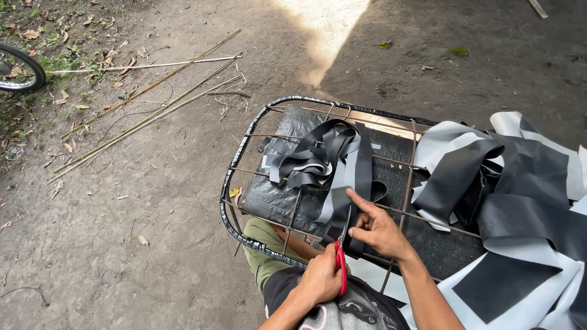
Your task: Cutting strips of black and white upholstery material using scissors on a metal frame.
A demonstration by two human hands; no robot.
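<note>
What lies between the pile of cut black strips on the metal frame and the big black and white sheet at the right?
In the head view, only the frame lies between the strip pile and the sheet: a rusty crossbar over dark woven backing.

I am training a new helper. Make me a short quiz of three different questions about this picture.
1. True or false: the left hand holds red-handled scissors.
2. What does the right hand touch? A) a bamboo stick B) a black strip C) a wheel
3. Fill in: the strips lie on a metal ____ frame.

Key: 1 true; 2 B; 3 wire. The large black and grey sheets lie to the right, and the bamboo sticks lie on the ground.
</note>
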